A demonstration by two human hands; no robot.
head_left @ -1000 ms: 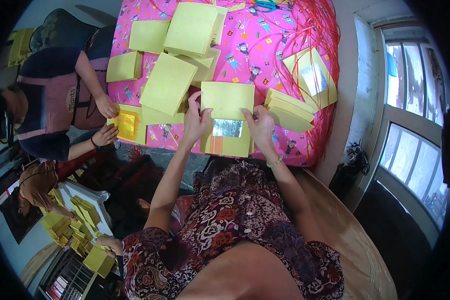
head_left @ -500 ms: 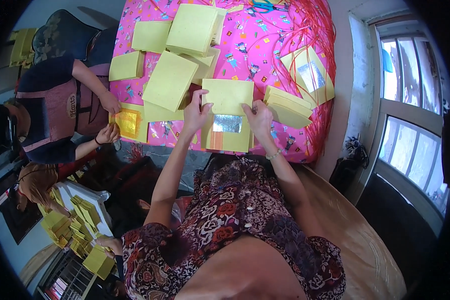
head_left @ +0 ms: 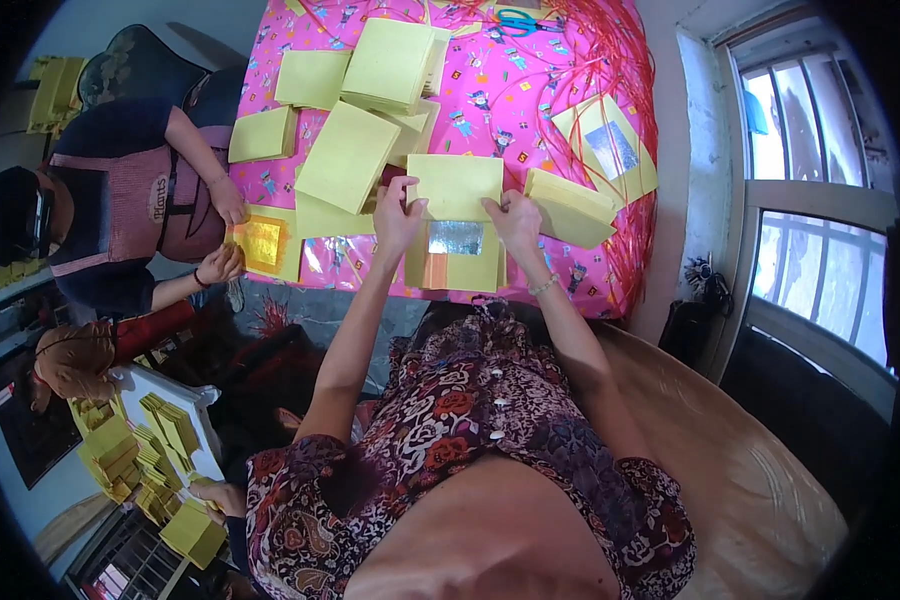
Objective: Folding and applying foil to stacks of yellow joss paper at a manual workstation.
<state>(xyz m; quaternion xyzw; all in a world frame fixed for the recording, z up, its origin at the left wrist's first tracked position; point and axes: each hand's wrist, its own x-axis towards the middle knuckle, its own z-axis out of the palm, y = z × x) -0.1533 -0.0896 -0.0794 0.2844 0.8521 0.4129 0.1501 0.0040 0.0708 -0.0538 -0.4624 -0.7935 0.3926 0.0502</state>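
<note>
A sheet of yellow joss paper (head_left: 456,187) is gripped at its two lower corners by my left hand (head_left: 398,217) and my right hand (head_left: 517,222). Both hands are closed, thumbs against the paper. Beneath it, near the table's front edge, lies more yellow paper (head_left: 477,273) bearing a silver foil square (head_left: 456,239) and an orange strip. The held sheet covers the upper part of that paper. Right of my right hand leans a thick folded yellow stack (head_left: 568,208). Left of my left hand rests a yellow bundle (head_left: 345,158).
A pink patterned cloth (head_left: 490,60) covers the table. Yellow bundles (head_left: 387,65), blue-handled scissors (head_left: 516,22), red strings (head_left: 625,90) and a foil-faced sheet (head_left: 612,148) lie on it. At left, a co-worker's hands (head_left: 222,262) touch a gold-foil sheet (head_left: 263,246). A white table (head_left: 205,445) holds more stacks.
The whole view has shifted slightly. My two hands keep their hold on the sheet, with little movement. The co-worker's hands stay by the gold-foil sheet.
</note>
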